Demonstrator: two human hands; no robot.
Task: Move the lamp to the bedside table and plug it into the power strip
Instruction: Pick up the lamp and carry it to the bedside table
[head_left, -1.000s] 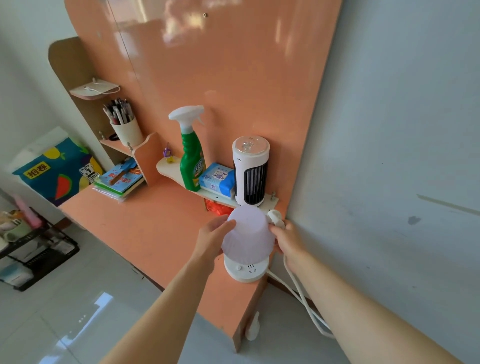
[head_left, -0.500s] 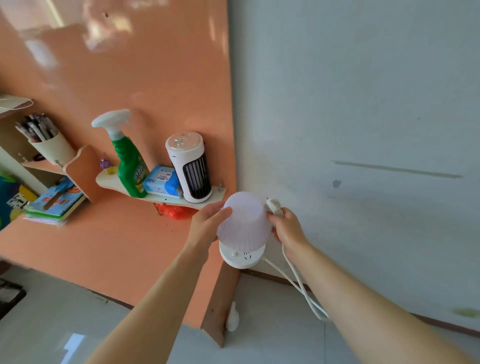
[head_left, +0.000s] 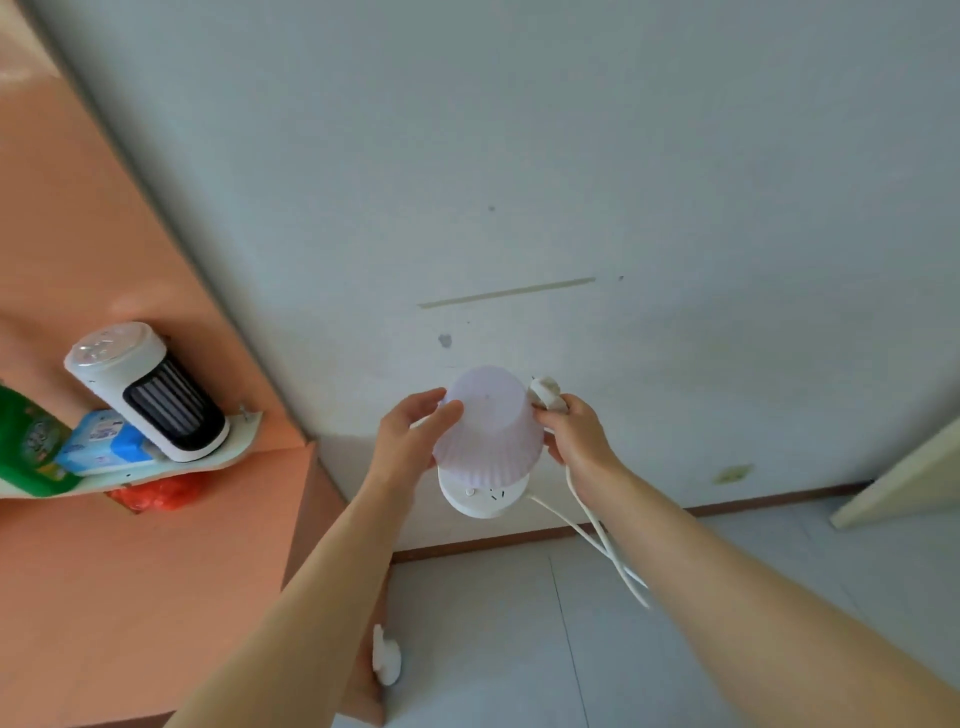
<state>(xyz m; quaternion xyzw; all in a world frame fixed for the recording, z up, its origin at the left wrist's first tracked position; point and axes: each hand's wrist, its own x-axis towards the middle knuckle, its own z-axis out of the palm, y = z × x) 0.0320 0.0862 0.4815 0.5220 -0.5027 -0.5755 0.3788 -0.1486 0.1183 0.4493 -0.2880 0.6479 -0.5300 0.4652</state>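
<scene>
The lamp (head_left: 485, 436) is held in mid-air before the wall, clear of the orange desk (head_left: 130, 597). The left hand (head_left: 410, 447) is clamped on its ribbed shade; the right hand (head_left: 574, 441) is closed on the plug (head_left: 545, 394) and cord (head_left: 597, 535). Likely risks: the dangling cord loop snagging, or the shade slipping.

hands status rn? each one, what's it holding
Left hand: closed on the lamp, gripping its shade.
Right hand: closed on the plug and cord, fingers pressed to the lamp's shade.
</scene>
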